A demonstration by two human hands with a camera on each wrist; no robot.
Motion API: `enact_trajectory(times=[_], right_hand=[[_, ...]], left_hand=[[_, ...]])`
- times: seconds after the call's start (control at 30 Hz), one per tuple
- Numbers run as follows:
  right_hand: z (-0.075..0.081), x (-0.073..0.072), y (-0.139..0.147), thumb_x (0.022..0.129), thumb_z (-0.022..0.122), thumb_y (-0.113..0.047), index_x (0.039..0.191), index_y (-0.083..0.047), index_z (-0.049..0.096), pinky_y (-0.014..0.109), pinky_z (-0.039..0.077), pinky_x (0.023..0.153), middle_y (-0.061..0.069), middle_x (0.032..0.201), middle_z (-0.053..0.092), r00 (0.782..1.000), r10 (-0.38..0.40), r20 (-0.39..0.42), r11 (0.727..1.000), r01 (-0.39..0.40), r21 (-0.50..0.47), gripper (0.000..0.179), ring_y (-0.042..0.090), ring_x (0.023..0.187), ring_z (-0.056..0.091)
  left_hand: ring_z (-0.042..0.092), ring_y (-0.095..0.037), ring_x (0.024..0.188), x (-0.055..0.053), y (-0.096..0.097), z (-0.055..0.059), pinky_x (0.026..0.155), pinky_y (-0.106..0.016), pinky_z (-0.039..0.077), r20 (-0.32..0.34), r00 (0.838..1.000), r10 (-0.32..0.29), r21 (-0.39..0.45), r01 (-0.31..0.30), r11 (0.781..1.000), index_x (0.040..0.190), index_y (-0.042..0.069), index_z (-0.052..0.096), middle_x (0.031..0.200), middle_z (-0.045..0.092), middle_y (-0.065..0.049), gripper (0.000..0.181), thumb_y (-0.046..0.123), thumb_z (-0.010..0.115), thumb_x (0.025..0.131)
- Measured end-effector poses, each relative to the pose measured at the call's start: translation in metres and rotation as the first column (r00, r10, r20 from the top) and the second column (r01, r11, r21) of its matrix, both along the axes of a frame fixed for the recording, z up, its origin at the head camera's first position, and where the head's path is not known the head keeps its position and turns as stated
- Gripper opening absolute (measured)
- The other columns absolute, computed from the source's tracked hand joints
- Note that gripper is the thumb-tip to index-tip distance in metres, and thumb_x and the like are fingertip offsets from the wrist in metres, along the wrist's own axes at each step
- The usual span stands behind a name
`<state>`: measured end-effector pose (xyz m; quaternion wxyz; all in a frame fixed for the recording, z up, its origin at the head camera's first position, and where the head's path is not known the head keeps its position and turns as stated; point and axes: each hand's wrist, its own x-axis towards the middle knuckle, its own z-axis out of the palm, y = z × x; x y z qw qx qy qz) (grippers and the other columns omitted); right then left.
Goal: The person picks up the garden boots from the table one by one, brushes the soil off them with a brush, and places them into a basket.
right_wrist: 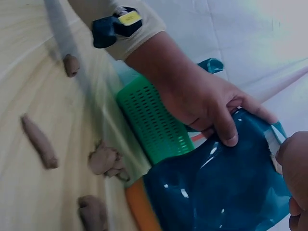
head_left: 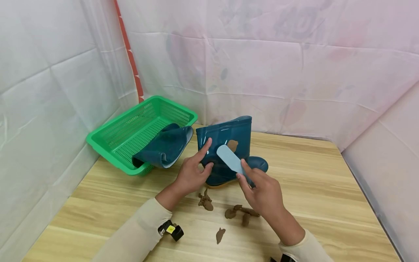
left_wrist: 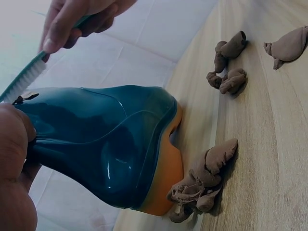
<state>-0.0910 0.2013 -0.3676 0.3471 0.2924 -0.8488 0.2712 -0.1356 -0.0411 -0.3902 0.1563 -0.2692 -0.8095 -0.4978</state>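
Observation:
A dark teal rubber boot (head_left: 242,127) with an orange sole stands on the table, its toe to the right in the head view. My left hand (head_left: 191,174) holds its shaft from the left, thumb and index finger spread on the surface. My right hand (head_left: 265,189) grips a light blue scrub brush (head_left: 230,159), its white bristles (left_wrist: 29,79) turned to the shaft in the left wrist view. Close to the brush head a brown clay-like patch (head_left: 232,146) sticks to the boot. The far side of the shaft is hidden.
A green plastic basket (head_left: 108,136) stands at the back left, with a second teal boot (head_left: 160,145) lying over its near rim. Several brown clay lumps (head_left: 206,202) lie on the wooden table (head_left: 304,203) before the boot. White cloth walls (head_left: 248,65) surround the table.

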Motion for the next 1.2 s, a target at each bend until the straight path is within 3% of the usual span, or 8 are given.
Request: enact_trajectory(times=[0.3,0.57,0.73,0.93,1.1,1.2], right_hand=[[-0.012,0.008,0.011,0.108,0.049,-0.045,0.128,0.000,0.071,0.015,0.019,0.045,-0.001,0.066,0.056,1.000,-0.009,0.030,1.000,0.008,0.030,0.054,-0.001,0.055,0.027],[-0.004,0.002,0.010,0.107,0.054,-0.041,0.126,0.004,0.071,0.015,0.020,0.045,0.008,0.072,0.065,0.998,0.019,-0.066,0.998,-0.024,-0.064,0.052,0.002,0.053,0.029],[-0.001,0.002,0.008,0.108,0.051,-0.044,0.131,0.000,0.069,0.017,0.020,0.045,0.006,0.070,0.063,1.000,-0.015,-0.002,1.000,0.015,-0.008,0.053,0.001,0.054,0.028],[-0.012,0.006,0.015,0.107,0.055,-0.039,0.131,0.000,0.069,0.017,0.021,0.044,0.000,0.066,0.056,0.997,-0.016,0.076,0.999,0.014,0.037,0.048,0.000,0.053,0.027],[-0.017,0.009,0.019,0.108,0.051,-0.043,0.130,0.000,0.070,0.016,0.026,0.044,0.007,0.081,0.070,0.997,-0.004,0.080,0.999,0.000,0.050,0.052,0.001,0.054,0.037],[-0.015,0.008,0.020,0.108,0.049,-0.044,0.126,0.003,0.071,0.016,0.027,0.044,0.011,0.086,0.073,1.000,0.008,0.015,1.000,-0.008,-0.001,0.055,0.003,0.054,0.041]], left_hand=[[0.027,0.000,0.035,-0.001,0.001,-0.001,0.038,-0.028,0.034,0.004,1.000,0.000,0.009,0.000,1.000,0.164,0.021,0.029,0.062,0.051,0.003,0.079,-0.001,0.066,0.097],[0.028,-0.001,0.035,-0.001,0.001,0.000,0.038,-0.027,0.034,-0.001,1.000,0.008,0.006,-0.008,1.000,0.164,0.021,0.029,0.084,0.059,-0.003,0.079,-0.001,0.066,0.097],[0.028,-0.001,0.035,0.000,0.002,-0.001,0.039,-0.028,0.034,0.009,1.000,0.018,0.000,-0.018,1.000,0.163,0.021,0.030,0.077,0.055,0.000,0.079,-0.001,0.066,0.097],[0.028,-0.001,0.036,-0.001,0.002,-0.001,0.040,-0.027,0.034,-0.001,1.000,0.005,0.007,-0.005,1.000,0.163,0.020,0.031,0.077,0.056,-0.001,0.078,-0.001,0.066,0.097],[0.028,0.000,0.036,-0.003,0.002,-0.002,0.039,-0.027,0.034,-0.022,1.000,0.011,0.018,-0.010,1.000,0.163,0.019,0.031,0.081,0.058,-0.004,0.078,-0.002,0.067,0.096],[0.028,0.000,0.036,-0.003,0.002,-0.002,0.039,-0.027,0.034,-0.026,1.000,0.005,0.024,-0.004,1.000,0.163,0.018,0.032,0.083,0.061,-0.007,0.078,-0.002,0.067,0.096]])
